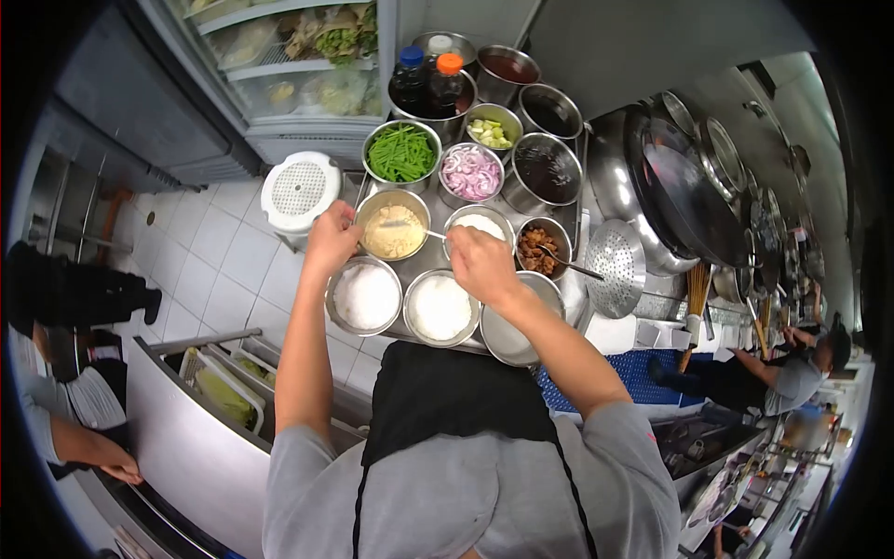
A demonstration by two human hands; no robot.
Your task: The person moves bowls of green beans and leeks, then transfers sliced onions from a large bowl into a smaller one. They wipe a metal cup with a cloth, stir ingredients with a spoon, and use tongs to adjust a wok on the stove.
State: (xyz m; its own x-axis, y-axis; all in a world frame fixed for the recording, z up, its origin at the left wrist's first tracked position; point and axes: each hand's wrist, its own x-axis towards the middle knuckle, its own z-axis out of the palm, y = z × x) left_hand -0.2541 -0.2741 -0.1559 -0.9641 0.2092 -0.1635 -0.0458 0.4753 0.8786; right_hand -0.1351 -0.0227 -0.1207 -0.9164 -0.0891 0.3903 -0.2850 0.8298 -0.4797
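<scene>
My right hand is closed around the handle of a metal spoon. The spoon's tip lies in pale yellow powder inside a round steel pot. At that pot's left rim, my left hand has its fingers closed on the edge. Below my right hand stands a pot of white grains, with another pot of white grains to its left. A pot of white powder is partly hidden by my right hand. Brown chunks with a spoon fill the pot to the right.
Green cut vegetables, sliced onions and dark liquids fill pots farther back. Bottles stand there too. A white stool is at left, a wok and skimmer at right. Other people stand on both sides.
</scene>
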